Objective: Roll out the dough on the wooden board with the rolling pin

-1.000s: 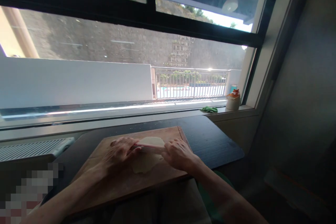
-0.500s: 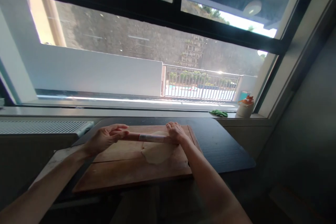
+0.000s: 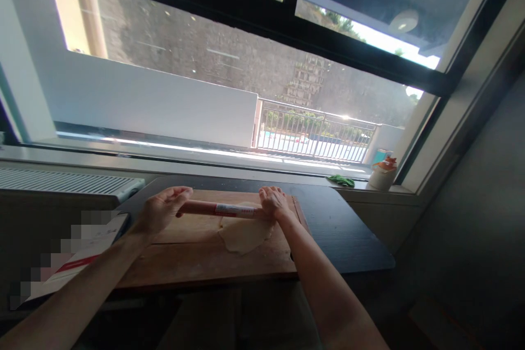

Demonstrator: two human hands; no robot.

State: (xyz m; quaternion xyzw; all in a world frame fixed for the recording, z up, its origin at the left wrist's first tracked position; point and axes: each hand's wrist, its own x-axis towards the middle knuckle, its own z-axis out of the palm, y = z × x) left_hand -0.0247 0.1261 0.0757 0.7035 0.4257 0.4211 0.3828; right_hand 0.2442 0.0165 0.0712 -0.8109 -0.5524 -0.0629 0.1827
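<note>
A wooden rolling pin (image 3: 203,207) with a printed label lies crosswise over a flat, pale sheet of dough (image 3: 246,237). The dough rests on a wooden board (image 3: 192,263), its near edge uneven and a small tear or notch at its left side. My left hand (image 3: 163,209) is closed at the pin's left end, its fingers curled and partly hidden from this angle. Over the right end, my right hand (image 3: 274,202) is wrapped with the knuckles up, covering that end and part of the dough's far right side.
The board lies on a dark table (image 3: 340,229) under a wide window. A green cloth (image 3: 341,180) and a white container (image 3: 382,176) with an orange top stand on the sill. At left are a radiator (image 3: 69,185) and a white, red-striped item (image 3: 82,256), partly pixelated.
The view has tilted slightly. My left hand has shifted a little left along the rolling pin, its fingers more curled. The right hand keeps its place on the pin.
</note>
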